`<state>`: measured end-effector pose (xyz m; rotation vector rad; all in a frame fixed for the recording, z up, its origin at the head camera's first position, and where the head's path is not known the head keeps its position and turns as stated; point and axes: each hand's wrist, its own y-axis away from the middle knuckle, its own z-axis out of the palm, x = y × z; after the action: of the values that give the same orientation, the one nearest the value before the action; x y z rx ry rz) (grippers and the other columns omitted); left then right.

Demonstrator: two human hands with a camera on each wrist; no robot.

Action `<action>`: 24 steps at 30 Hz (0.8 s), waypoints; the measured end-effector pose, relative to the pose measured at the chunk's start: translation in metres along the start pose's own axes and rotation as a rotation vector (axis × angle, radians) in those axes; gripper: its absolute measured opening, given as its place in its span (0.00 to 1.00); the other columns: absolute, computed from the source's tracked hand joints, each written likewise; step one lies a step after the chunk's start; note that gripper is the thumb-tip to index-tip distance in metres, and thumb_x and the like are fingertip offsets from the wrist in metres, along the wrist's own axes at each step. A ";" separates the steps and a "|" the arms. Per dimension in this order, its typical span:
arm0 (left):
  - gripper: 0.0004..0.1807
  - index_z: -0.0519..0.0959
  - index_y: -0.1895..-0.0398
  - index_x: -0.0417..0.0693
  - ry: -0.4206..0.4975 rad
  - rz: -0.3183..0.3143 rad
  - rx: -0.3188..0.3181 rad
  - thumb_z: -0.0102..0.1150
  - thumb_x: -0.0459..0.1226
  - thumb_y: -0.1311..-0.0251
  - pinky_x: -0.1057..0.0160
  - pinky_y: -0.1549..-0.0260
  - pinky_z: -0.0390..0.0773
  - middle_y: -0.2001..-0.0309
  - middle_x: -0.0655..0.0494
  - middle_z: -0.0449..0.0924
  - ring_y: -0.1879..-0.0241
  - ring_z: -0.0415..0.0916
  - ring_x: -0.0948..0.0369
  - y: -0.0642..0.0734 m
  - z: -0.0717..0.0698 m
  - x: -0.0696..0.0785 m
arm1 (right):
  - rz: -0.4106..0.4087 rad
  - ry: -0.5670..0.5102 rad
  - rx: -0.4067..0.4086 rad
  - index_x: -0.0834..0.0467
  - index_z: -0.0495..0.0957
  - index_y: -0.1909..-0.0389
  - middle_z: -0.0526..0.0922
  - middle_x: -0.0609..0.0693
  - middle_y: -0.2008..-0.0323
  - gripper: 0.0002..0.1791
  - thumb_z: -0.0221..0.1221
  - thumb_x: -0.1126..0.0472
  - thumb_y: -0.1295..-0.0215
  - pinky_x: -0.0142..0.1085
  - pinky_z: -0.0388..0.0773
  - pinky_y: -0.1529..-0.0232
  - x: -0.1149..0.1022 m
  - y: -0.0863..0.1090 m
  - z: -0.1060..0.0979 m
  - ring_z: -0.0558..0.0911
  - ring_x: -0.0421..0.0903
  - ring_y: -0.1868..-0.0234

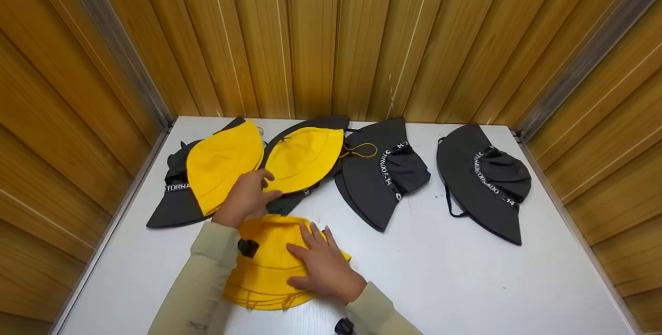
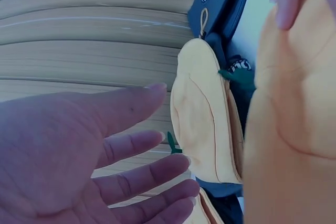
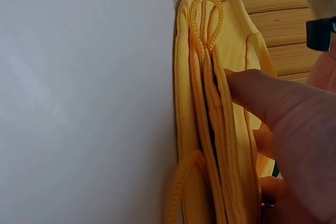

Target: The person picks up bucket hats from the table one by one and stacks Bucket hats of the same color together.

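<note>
Yellow bucket hats (image 1: 266, 273) lie flattened and stacked near the front of the table; their layered brims and cord loops (image 3: 206, 22) show in the right wrist view. My right hand (image 1: 327, 268) rests on this stack with its fingers spread. Close to a second yellow bucket hat (image 1: 305, 156), my left hand (image 1: 245, 195) reaches out, fingers extended and apart. In the left wrist view no object is between the thumb and fingers of the left hand (image 2: 105, 156). That second hat lies over a dark bucket hat (image 1: 323, 122).
Another yellow hat (image 1: 225, 162) lies across a dark hat (image 1: 178, 211) at the left. Two groups of dark hats with lettered bands, one in the middle (image 1: 370, 169) and one at the right (image 1: 465, 169), lie on the white table (image 1: 439, 283). Wood-patterned walls (image 1: 310, 40) enclose it.
</note>
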<state>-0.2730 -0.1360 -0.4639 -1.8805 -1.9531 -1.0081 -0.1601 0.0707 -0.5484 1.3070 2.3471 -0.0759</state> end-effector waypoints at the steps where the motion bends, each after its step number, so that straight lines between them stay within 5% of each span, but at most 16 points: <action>1: 0.28 0.74 0.33 0.46 0.006 -0.015 -0.008 0.68 0.44 0.34 0.49 0.38 0.80 0.38 0.42 0.77 0.45 0.76 0.49 -0.007 -0.001 0.003 | 0.000 0.006 -0.005 0.42 0.68 0.25 0.51 0.56 0.18 0.39 0.62 0.33 0.35 0.60 0.43 0.19 0.000 0.000 0.000 0.47 0.59 0.16; 9: 0.38 0.61 0.22 0.46 0.132 -0.145 -0.036 0.63 0.45 0.30 0.45 0.25 0.64 0.23 0.44 0.62 0.31 0.66 0.48 -0.056 0.003 0.013 | 0.035 -0.053 -0.067 0.44 0.68 0.25 0.49 0.57 0.17 0.40 0.63 0.35 0.34 0.57 0.43 0.18 0.003 -0.002 -0.001 0.45 0.58 0.16; 14: 0.39 0.56 0.21 0.42 0.218 -0.216 -0.019 0.61 0.44 0.28 0.46 0.25 0.64 0.24 0.42 0.63 0.33 0.66 0.47 -0.076 0.007 0.006 | 0.037 -0.086 -0.067 0.44 0.67 0.24 0.47 0.57 0.17 0.40 0.63 0.35 0.34 0.56 0.43 0.18 0.004 -0.004 0.000 0.45 0.57 0.16; 18: 0.37 0.59 0.25 0.38 0.252 -0.266 0.024 0.61 0.43 0.29 0.48 0.26 0.67 0.29 0.40 0.67 0.35 0.68 0.47 -0.087 0.007 0.000 | 0.035 -0.108 -0.068 0.44 0.66 0.24 0.46 0.55 0.17 0.41 0.64 0.36 0.35 0.55 0.41 0.17 0.004 -0.006 0.002 0.44 0.55 0.16; 24: 0.40 0.61 0.25 0.40 0.472 -0.361 0.012 0.68 0.41 0.35 0.50 0.26 0.67 0.30 0.45 0.69 0.36 0.68 0.49 -0.090 0.010 0.001 | 0.036 -0.112 -0.062 0.44 0.66 0.24 0.46 0.55 0.17 0.41 0.64 0.36 0.35 0.55 0.41 0.17 0.003 -0.006 0.003 0.44 0.55 0.16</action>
<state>-0.3560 -0.1230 -0.4982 -1.1544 -2.0181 -1.3822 -0.1657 0.0688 -0.5535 1.2817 2.2141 -0.0628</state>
